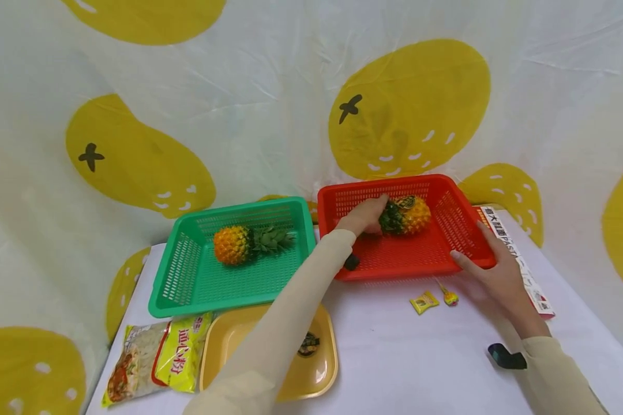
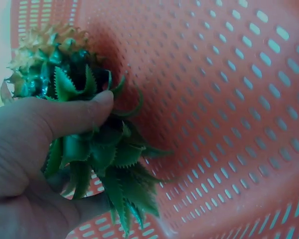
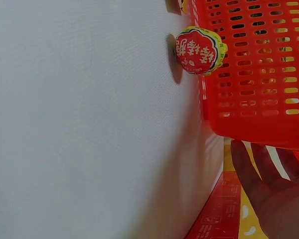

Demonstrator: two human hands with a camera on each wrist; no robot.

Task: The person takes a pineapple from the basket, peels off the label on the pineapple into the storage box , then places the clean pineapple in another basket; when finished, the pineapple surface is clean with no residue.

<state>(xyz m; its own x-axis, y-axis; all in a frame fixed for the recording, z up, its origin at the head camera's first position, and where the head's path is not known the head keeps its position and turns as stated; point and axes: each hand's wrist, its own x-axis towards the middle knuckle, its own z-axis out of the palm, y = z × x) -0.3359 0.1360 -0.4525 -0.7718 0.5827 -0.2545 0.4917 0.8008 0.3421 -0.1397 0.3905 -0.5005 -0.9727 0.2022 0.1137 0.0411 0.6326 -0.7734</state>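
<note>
In the red basket (image 1: 394,259), my left hand (image 1: 366,216) grips a small orange-yellow pineapple (image 1: 415,216) by its leafy crown. The left wrist view shows my thumb across the green leaves (image 2: 114,149), with other fingers partly hidden beneath; the fruit lies on its side against the basket. My right hand (image 1: 498,276) rests at the red basket's front right corner, thumb spread over the front rim and fingers along the right side. In the right wrist view its fingers (image 3: 246,164) look fairly straight. Another pineapple (image 1: 232,245) lies in the green basket (image 1: 187,288).
A yellow-wrapped candy (image 1: 424,302) and a lollipop (image 1: 450,297) lie before the red basket. A pasta box (image 1: 529,276) stands along its right side. At the front left are a bag of pasta (image 1: 158,360) and a yellow tray (image 1: 322,369), partly behind my left sleeve.
</note>
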